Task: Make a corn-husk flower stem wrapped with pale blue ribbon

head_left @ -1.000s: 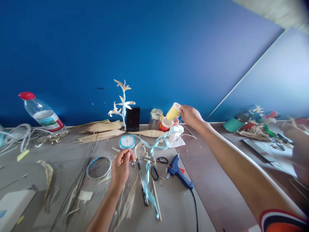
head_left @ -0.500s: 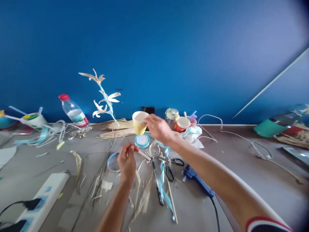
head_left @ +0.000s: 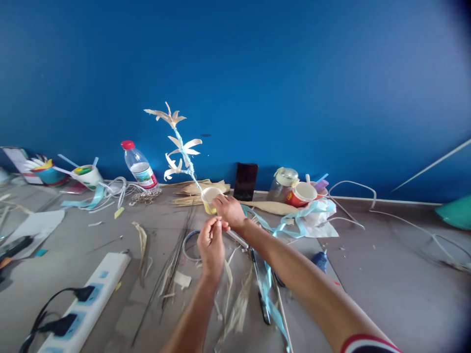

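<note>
A handmade flower spray (head_left: 183,149), with pale husk-like petals and a stem wrapped in light blue ribbon, leans up to the left in front of the wall. My left hand (head_left: 213,245) is closed in a pinch below it, where the thin bare stem led half a second ago; the stem's lower end is now hidden by the cup and fingers. My right hand (head_left: 230,211) is closed on a small yellow paper cup (head_left: 209,206) at its right side. The cup overlaps the lower stem; whether the stem passes inside or behind it, I cannot tell. Both hands nearly touch.
A ribbon roll (head_left: 191,246), thin wires (head_left: 172,255), a pen (head_left: 262,299) and husk scraps (head_left: 239,306) surround my forearms. Behind stand a bottle (head_left: 139,166), a phone (head_left: 246,181) and a jar (head_left: 283,184). A power strip (head_left: 86,304) lies left; a glue gun (head_left: 319,261) lies right.
My right hand has brought the cup left and down to the flower stem, close above my left hand. The view has turned left, so the table things appear farther right.
</note>
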A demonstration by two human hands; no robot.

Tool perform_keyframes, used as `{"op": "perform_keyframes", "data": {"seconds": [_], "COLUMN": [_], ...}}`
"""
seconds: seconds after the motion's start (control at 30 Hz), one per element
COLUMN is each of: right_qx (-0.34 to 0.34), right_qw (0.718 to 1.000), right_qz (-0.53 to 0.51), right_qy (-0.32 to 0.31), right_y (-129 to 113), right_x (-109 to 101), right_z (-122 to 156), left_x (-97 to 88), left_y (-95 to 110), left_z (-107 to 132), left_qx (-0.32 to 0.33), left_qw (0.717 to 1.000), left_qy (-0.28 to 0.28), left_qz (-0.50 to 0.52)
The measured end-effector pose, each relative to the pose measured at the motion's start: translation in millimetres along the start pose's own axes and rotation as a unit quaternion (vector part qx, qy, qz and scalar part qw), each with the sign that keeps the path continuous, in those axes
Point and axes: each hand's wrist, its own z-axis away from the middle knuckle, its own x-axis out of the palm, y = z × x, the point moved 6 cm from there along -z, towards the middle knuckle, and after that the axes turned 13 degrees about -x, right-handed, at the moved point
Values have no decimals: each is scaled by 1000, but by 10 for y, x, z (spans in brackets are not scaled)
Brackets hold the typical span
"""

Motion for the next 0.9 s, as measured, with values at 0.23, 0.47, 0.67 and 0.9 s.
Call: {"op": "perform_keyframes", "data": {"seconds": [0.23,0.47,0.67,0.9], "right_qx": [108,130,137,135], "right_qw": [959,869,860,839], "right_qz": [-166,-454,-478,-497], "right_qy": [205,146,111,180], "right_y": [166,97,-1,306], "right_x": [-370,-785,-938,-1089], "right_z": [278,77,-109,-433], "left_x": [-48,-6,29,30], "left_y": [-74,-75,-122,-287], "left_z": [-69,-92,-83,-90], "left_qx": [-18,-27,-39,-86], "left_qw": [1000,999,998,996], "left_qy": [5,-1,-34,-37], "left_qz": [-18,-33,-32,-7]}}
